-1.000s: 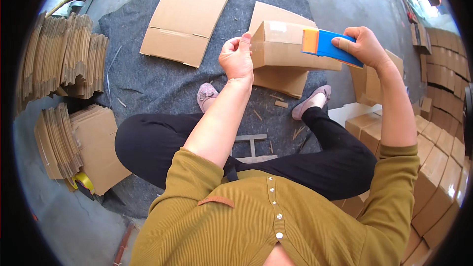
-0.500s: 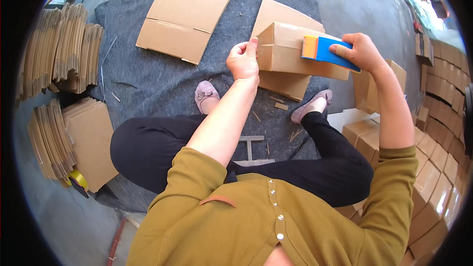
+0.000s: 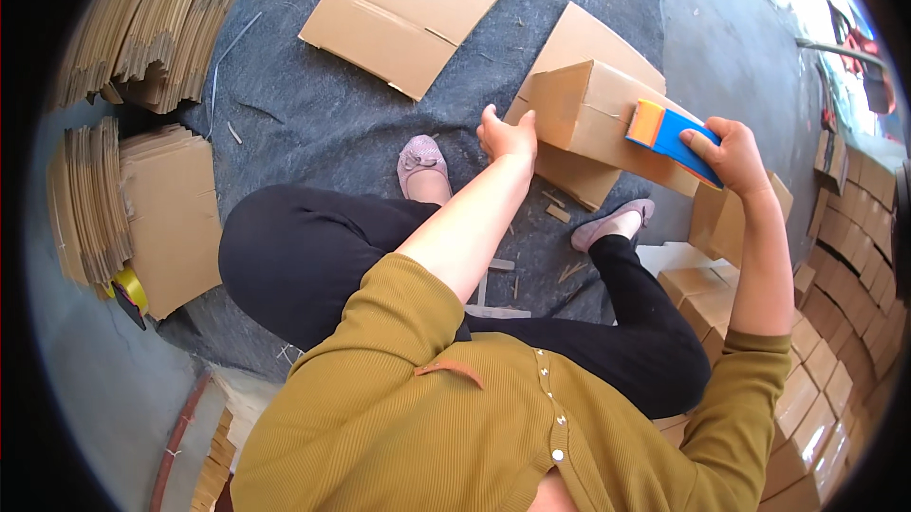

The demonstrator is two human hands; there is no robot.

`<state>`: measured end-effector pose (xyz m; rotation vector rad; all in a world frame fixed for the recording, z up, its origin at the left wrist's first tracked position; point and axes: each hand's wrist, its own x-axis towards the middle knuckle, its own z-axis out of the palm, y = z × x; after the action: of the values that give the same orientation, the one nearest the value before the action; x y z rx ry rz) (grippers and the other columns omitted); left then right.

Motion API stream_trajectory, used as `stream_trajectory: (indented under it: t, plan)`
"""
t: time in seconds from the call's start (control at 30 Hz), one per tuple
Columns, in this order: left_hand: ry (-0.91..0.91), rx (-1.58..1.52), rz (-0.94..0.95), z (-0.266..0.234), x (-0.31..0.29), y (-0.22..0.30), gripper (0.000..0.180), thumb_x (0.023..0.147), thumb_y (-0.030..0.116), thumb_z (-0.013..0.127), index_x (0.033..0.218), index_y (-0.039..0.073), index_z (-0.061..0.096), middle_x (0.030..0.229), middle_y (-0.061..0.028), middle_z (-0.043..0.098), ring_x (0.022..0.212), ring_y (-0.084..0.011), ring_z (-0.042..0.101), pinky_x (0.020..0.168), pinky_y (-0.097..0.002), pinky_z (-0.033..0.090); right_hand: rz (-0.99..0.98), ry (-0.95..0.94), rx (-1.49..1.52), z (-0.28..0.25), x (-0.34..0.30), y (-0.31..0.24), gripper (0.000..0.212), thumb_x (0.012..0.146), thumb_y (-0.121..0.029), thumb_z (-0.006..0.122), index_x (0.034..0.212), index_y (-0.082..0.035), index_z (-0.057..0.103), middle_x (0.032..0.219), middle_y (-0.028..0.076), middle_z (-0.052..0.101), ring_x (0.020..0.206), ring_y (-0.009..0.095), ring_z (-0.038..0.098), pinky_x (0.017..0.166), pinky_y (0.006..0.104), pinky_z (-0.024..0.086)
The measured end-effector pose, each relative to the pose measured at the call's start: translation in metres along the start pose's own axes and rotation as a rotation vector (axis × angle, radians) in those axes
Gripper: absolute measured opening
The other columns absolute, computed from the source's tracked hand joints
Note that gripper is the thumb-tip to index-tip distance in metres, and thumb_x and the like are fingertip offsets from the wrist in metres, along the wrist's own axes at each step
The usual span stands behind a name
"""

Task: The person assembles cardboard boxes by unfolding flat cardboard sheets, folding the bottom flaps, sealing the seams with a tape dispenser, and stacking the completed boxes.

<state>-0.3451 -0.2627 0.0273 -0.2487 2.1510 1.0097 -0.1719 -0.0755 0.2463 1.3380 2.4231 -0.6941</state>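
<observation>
A closed cardboard box (image 3: 607, 99) lies in front of me, on top of folded cardboard (image 3: 588, 42). My right hand (image 3: 735, 156) is wrapped around a blue and orange tape dispenser (image 3: 676, 137), whose orange end rests against the top of the box. Beside the box's left end is my left hand (image 3: 510, 137), thumb and fingers apart, with nothing seen in it. Its thumb is close to the box's corner; whether it touches cannot be made out.
A flat cardboard sheet (image 3: 418, 14) lies on the dark ground cloth (image 3: 294, 113). Stacks of flattened cartons (image 3: 171, 213) stand at left, near a yellow tape roll (image 3: 130, 292). Finished boxes (image 3: 807, 389) are piled at right. Another box (image 3: 735, 218) sits beyond my right foot.
The view has shifted, so the scene sits lower and further right. My left hand's fingers have spread at the box's end. The dispenser stays on the box's top.
</observation>
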Motion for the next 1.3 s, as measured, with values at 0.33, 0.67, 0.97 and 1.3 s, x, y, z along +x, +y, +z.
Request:
stream_trajectory:
  t: [0.33,0.67,0.97,1.3]
  plan:
    - [-0.68,-0.15,0.525,-0.02,-0.046,0.016,0.087,0.096,0.048,0.056,0.153,-0.007,0.02,0.16,-0.0267,0.023,0.15,-0.0375,0.018,0.122,-0.0407,0.017,0.024,-0.007,0.006,0.0,0.0,-0.008,0.049,0.081,-0.044,0.076,0.076,0.004,0.067,0.06,0.012,0.057,0.056,0.017,0.054,0.059,0.0361,0.048]
    - [-0.306,0.787,1.461,-0.012,-0.092,0.053,0.089,0.092,0.055,0.055,0.155,0.001,0.023,0.162,-0.0179,0.024,0.152,-0.0285,0.016,0.124,-0.0456,0.007,-0.038,-0.027,-0.017,0.003,-0.003,0.01,0.057,0.081,-0.055,0.073,0.082,0.001,0.071,0.067,0.019,0.065,0.063,0.028,0.065,0.066,0.0391,0.053]
    - [-0.303,1.016,1.46,-0.01,-0.096,0.062,0.091,0.091,0.061,0.053,0.156,0.003,0.026,0.164,-0.0156,0.018,0.154,-0.0285,0.01,0.124,-0.0461,0.005,0.029,-0.058,0.052,-0.028,-0.032,0.099,0.046,0.082,-0.042,0.075,0.072,0.001,0.062,0.057,0.006,0.047,0.056,0.013,0.045,0.054,0.0329,0.043]
    - [-0.258,1.097,1.482,-0.003,-0.099,0.059,0.094,0.088,0.059,0.059,0.156,0.004,0.025,0.164,-0.0161,0.018,0.153,-0.0299,0.011,0.123,-0.048,0.006,0.146,-0.008,0.001,-0.049,-0.079,0.206,0.043,0.081,-0.038,0.075,0.071,0.002,0.061,0.06,0.009,0.051,0.058,0.016,0.048,0.056,0.0337,0.043]
